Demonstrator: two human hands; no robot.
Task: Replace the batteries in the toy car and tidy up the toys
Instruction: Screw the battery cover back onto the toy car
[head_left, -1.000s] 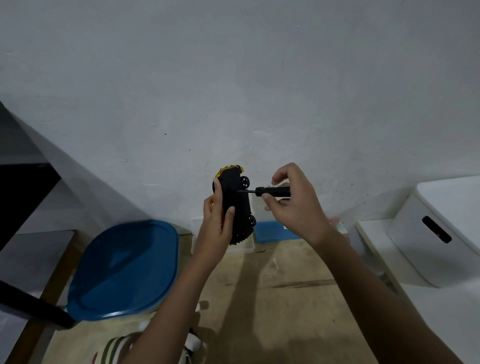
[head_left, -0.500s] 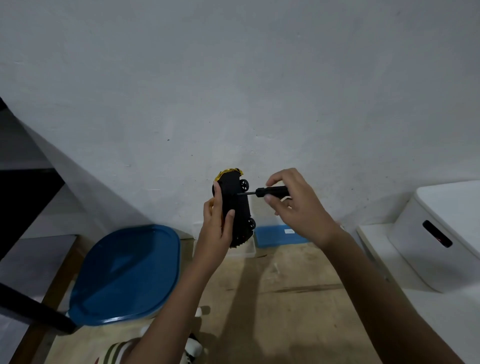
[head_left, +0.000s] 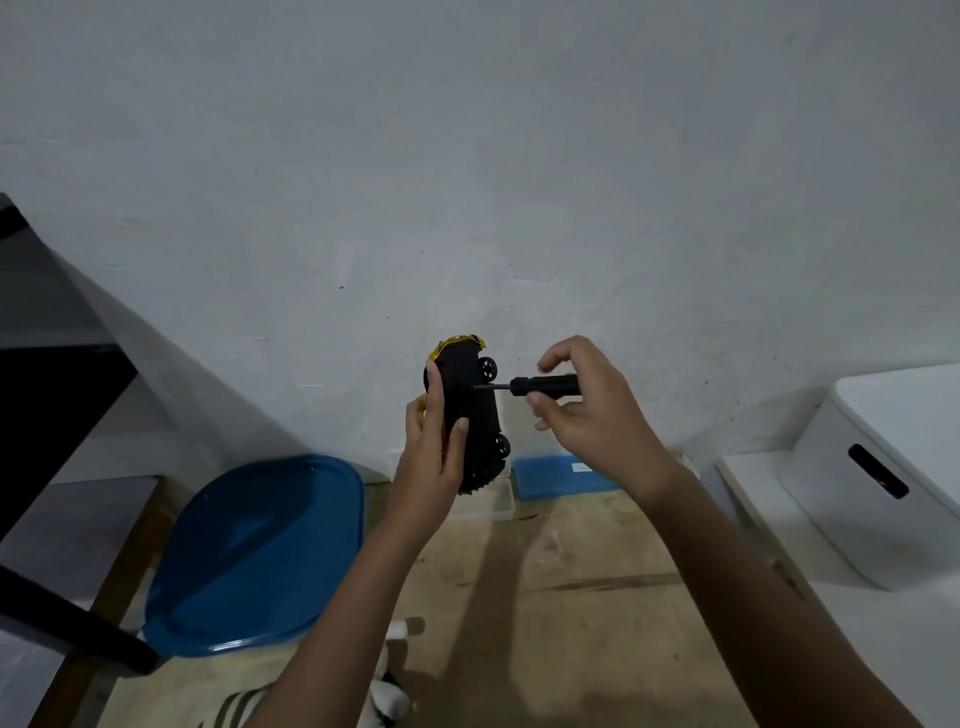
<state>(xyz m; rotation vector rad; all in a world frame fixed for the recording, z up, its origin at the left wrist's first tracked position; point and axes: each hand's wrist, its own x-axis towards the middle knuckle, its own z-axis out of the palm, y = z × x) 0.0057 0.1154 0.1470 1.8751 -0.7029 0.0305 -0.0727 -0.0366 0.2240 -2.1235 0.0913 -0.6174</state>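
A grey-white plastered wall (head_left: 519, 156), matt and faintly speckled, fills the upper part of the view. Below it a worn, tan wooden floor (head_left: 571, 597) is seen, marked by a dark streak. At the right a white, rounded-edged box (head_left: 893, 483) with a dark slot is set on a white ledge. At the lower left a glossy blue lid (head_left: 254, 556) with rounded corners is seen, with a black bar crossing in front of its lower left edge. Against the wall base a flat blue pad (head_left: 556, 475) lies just beside a clear plastic box (head_left: 488, 499).

The toy car (head_left: 470, 410) is held up in front of the wall, above the floor, stood on end with its black underside turned toward the right. A yellow-gold body edge shows at its top, and 2 small black wheels are visible on its right side (the other side is hidden by the hand). It is gripped by the left hand (head_left: 434, 457), the thumb laid across the underside and the fingers wrapped behind.

A small black screwdriver (head_left: 540, 385) is pinched by the right hand (head_left: 592, 415), its fingers closed around the ribbed handle. The thin metal shaft is held level, its tip touching the car's underside.
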